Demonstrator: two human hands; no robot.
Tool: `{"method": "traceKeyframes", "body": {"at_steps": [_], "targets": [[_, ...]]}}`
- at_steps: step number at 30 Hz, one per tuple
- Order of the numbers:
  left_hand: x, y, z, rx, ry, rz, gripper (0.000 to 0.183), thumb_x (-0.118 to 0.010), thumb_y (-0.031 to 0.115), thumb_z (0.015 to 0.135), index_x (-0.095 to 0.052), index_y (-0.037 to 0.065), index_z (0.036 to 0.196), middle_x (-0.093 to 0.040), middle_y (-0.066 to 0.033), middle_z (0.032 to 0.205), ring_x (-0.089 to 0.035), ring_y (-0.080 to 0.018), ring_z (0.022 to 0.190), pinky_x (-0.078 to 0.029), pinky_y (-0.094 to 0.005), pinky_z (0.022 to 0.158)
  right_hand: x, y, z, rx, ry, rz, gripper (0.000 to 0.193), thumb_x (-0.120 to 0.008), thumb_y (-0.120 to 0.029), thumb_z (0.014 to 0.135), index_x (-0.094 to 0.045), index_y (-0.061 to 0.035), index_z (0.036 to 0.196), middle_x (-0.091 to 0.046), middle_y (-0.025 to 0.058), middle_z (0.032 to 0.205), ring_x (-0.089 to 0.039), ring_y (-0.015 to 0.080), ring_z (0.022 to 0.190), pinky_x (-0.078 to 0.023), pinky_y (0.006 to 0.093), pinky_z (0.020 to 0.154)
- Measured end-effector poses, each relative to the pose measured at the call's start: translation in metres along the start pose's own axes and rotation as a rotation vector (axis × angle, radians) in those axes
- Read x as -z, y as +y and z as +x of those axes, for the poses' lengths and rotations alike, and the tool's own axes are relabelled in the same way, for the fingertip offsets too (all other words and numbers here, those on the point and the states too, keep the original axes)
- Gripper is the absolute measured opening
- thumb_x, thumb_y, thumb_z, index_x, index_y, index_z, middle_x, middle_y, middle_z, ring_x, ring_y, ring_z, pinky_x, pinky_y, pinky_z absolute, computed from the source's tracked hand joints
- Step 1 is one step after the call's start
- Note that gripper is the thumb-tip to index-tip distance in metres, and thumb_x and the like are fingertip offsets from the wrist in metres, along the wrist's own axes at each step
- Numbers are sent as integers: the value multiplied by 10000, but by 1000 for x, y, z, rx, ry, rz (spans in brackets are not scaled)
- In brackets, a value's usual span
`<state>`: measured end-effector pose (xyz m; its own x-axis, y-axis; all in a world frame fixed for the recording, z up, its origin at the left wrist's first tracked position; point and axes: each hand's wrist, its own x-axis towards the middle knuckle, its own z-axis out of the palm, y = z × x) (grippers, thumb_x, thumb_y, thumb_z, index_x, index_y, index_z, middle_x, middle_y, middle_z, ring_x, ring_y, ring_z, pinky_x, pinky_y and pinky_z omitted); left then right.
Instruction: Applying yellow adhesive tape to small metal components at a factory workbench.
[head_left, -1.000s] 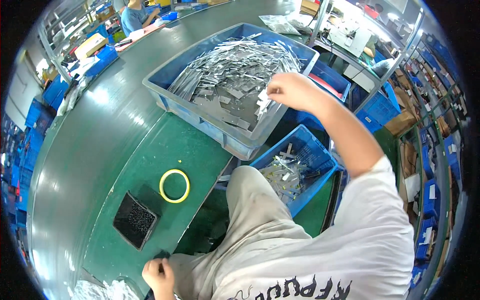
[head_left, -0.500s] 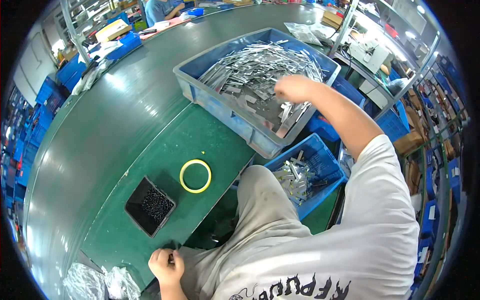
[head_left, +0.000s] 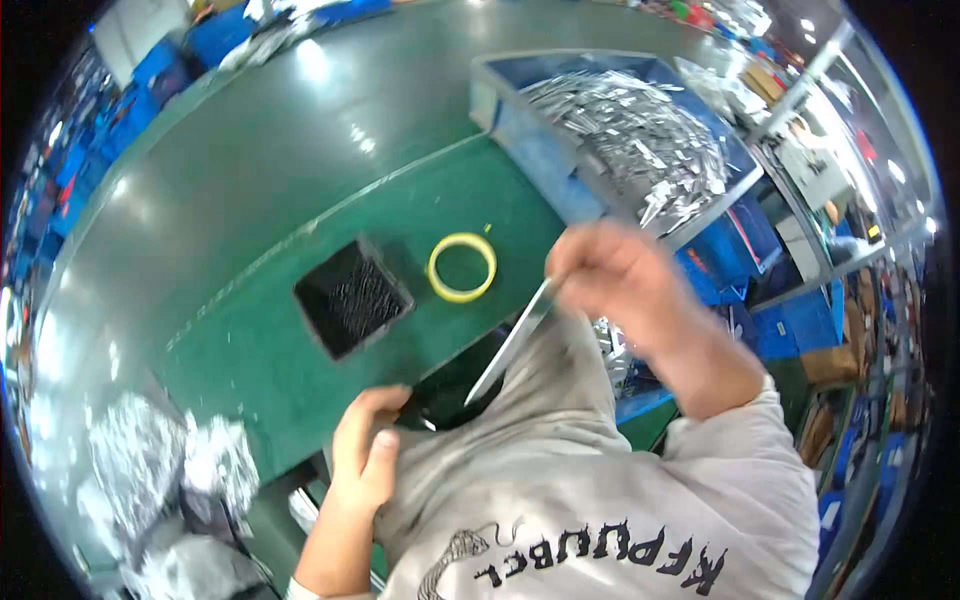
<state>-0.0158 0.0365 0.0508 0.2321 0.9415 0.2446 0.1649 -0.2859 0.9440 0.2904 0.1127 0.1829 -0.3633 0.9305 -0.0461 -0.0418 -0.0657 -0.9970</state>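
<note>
My right hand (head_left: 625, 285), blurred by motion, grips one end of a thin silver metal strip (head_left: 508, 348) that slants down over my lap. At the green table's near edge, my left hand (head_left: 366, 450) is held with thumb and fingers apart; nothing shows between them. Beyond it on the table stands a black square tray (head_left: 318, 318) with many small dark pieces, probably screws. A yellow tape roll (head_left: 433, 270) lies to the right of that tray. Farther right is a large grey-blue bin (head_left: 530, 140), heaped with loose metal strips (head_left: 645, 140).
A blue crate (head_left: 640, 405) with metal parts sits low on the right beside my leg, partly behind my forearm. Clear plastic bags (head_left: 140, 460) lie at the lower left. Metal shelf posts (head_left: 800, 85) rise at the far right.
My right hand has come out of the large bin toward my lap, now holding a metal strip. The left hand's curled fingers have spread. The view has shifted.
</note>
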Motion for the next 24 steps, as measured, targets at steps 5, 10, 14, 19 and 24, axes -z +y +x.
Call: {"method": "traceKeyframes", "body": {"at_steps": [5,10,14,19,24], "targets": [[-22,13,-21,78,-224,-199,373,-492,254,1017,-509,-49,1234,-627,-138,1056,-629,-211,908,-517,-330,755,-79,98,-9,-252,-393,164,104,-645,-81,961,-597,-31,1039,-590,-21,911,-537,39,846,-451,211,720],[-28,-18,-34,422,30,-297,189,-430,128,1045,-550,-8,1097,-627,-57,760,-588,-125,669,-495,-282,637,-75,123,49,324,-58,-601,69,-691,-61,878,-645,-16,902,-632,86,910,-618,191,823,-486,295,730],[-23,-25,-26,515,15,-335,209,-432,147,1049,-571,-5,1082,-622,-46,753,-577,-112,660,-486,-270,628,-50,158,75,500,267,-1267,229,-747,-219,817,-658,-56,950,-644,90,1059,-592,302,1044,-425,459,910],[-15,-21,-20,710,-109,-580,188,-426,93,980,-575,-10,1032,-607,-88,750,-580,-156,645,-488,-296,596,-36,176,60,483,242,-1257,177,-733,-184,819,-652,-80,937,-653,54,1047,-595,276,1042,-393,432,928],[-20,-15,-19,698,71,-438,101,-417,69,941,-432,8,1021,-573,-100,756,-570,-164,639,-487,-326,538,-35,171,30,549,119,-1121,117,-707,-105,824,-633,-77,911,-673,48,1021,-610,252,1000,-371,406,955]]}}
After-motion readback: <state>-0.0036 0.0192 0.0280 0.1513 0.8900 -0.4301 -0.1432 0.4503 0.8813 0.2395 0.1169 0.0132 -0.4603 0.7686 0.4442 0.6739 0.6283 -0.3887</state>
